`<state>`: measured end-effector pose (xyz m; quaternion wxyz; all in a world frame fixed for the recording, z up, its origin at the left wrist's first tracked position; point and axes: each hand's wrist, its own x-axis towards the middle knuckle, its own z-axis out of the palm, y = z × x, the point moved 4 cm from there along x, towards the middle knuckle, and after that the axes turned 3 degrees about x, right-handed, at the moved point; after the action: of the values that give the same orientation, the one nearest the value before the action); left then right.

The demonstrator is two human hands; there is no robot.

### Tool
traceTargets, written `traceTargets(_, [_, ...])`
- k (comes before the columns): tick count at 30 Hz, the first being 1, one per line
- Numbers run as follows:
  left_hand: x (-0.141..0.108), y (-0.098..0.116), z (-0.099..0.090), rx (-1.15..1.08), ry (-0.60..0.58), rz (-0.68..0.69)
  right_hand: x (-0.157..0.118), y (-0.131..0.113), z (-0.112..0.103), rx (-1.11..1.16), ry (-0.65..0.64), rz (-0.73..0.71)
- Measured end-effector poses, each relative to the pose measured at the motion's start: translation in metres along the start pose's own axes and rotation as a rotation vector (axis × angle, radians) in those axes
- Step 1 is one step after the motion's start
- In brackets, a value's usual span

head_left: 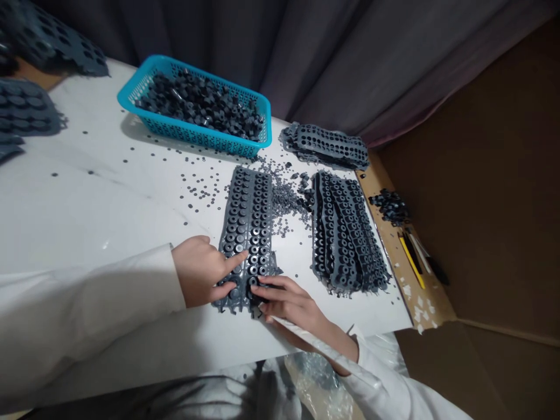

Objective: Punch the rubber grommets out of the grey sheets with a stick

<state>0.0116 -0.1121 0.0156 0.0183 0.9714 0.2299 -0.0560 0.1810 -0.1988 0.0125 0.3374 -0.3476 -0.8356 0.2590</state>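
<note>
A dark grey rubber sheet (pixel 247 216) with rows of round, holed parts lies on the white table in front of me. My left hand (pixel 203 271) rests at its lower left, index finger stretched onto the rows and thumb on the sheet's lower part. At the sheet's lower right corner is my right hand (pixel 289 300), fingers bent over the edge; a long thin light-coloured tool (pixel 324 350) runs beneath it along the forearm. Whether the fingers hold that tool is unclear. Small dark discs (pixel 286 198) are scattered right of the sheet.
A blue basket (pixel 196 131) full of small dark parts stands at the back. More moulded sheets (pixel 345 233) are stacked at the right, with a punched stack (pixel 328 146) behind. A yellow cutter (pixel 411 259) and a pile of black parts (pixel 389 207) lie on brown board. Other sheets (pixel 26 108) lie far left.
</note>
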Motion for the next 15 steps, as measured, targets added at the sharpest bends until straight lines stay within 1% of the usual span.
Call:
traceTargets(4, [0.001, -0.001, 0.0, 0.002, -0.026, -0.021, 0.0, -0.001, 0.004, -0.161, -0.02, -0.104])
traceTargets(6, [0.001, 0.0, -0.001, 0.005, -0.031, -0.025, 0.0, -0.004, 0.005, -0.256, -0.003, -0.156])
traceTargets(8, [0.0, 0.0, -0.003, 0.009, -0.034, -0.025, 0.001, -0.005, 0.005, -0.319, 0.029, -0.17])
traceTargets(10, [-0.001, 0.001, -0.004, 0.023, -0.034, -0.028, -0.001, -0.003, 0.004, -0.341, 0.058, -0.129])
traceTargets(12, [-0.001, 0.002, -0.004, 0.041, -0.03, -0.035, -0.004, 0.004, 0.001, -0.331, 0.113, -0.039])
traceTargets(14, [-0.001, 0.002, -0.003, 0.048, -0.027, -0.042, -0.008, 0.013, -0.004, -0.293, 0.207, 0.058])
traceTargets(15, [-0.001, 0.002, -0.003, 0.043, -0.025, -0.044, -0.009, 0.015, -0.007, -0.272, 0.251, 0.082])
